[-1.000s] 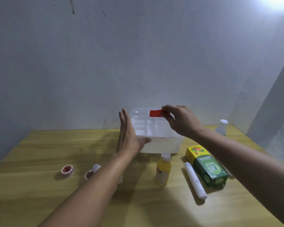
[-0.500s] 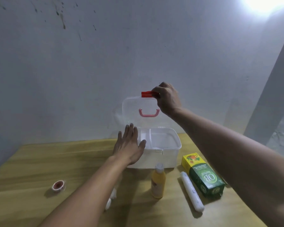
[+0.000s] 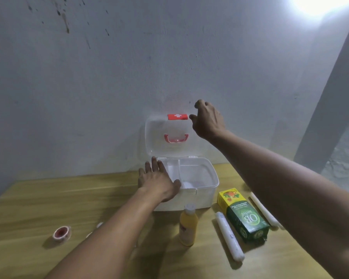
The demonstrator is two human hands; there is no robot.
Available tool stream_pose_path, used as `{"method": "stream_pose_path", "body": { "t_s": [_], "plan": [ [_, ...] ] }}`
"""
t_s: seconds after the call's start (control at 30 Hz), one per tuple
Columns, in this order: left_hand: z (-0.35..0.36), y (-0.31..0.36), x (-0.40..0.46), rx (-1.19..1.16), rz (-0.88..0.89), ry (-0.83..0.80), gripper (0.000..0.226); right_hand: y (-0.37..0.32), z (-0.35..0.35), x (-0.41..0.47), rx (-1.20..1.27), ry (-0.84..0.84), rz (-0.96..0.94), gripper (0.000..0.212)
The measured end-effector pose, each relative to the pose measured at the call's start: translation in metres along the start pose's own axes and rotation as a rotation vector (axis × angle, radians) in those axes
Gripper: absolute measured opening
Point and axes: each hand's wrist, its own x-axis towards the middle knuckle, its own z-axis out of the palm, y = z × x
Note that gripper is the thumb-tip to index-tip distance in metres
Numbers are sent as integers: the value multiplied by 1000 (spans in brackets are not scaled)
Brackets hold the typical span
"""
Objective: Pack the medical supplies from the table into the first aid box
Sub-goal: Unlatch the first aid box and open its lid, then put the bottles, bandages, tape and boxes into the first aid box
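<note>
The white first aid box (image 3: 207, 195) stands at the back of the wooden table, its clear lid (image 3: 159, 133) upright against the wall with a red clasp (image 3: 177, 117) on top. My left hand (image 3: 158, 181) rests flat on the box's left rim, fingers spread. My right hand (image 3: 207, 120) hovers just right of the clasp, fingers loose and off it. In front of the box lie a yellow bottle (image 3: 188, 225), a green and yellow carton (image 3: 243, 215), two white gauze rolls (image 3: 229, 236) (image 3: 263, 211) and a tape roll (image 3: 61, 234).
The table (image 3: 38, 202) butts against a pale wall. Small white items (image 3: 98, 225) peek out beside my left forearm. A grey pillar (image 3: 334, 101) rises at the right, past the table's edge.
The lid has swung from nearly shut to fully upright. My right hand has let go of the red clasp. My left hand has stayed on the box's left side.
</note>
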Motion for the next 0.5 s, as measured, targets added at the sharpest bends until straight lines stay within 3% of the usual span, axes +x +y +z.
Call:
{"method": "stream_pose_path", "body": {
  "t_s": [0.13, 0.27, 0.37, 0.5],
  "plan": [
    [5, -5, 5, 19, 154, 101, 75, 22, -15, -24, -116, -118, 66, 21],
    [7, -4, 8, -27, 155, 53, 74, 40, -37, -73, -176, -666, 281, 9],
    [9, -2, 8, 9, 126, 19, 80, 42, -50, -112, -331, -996, 332, 29],
    [11, 1, 9, 12, 103, 14, 78, 48, -50, -147, -454, -1048, 294, 59]
  ]
}}
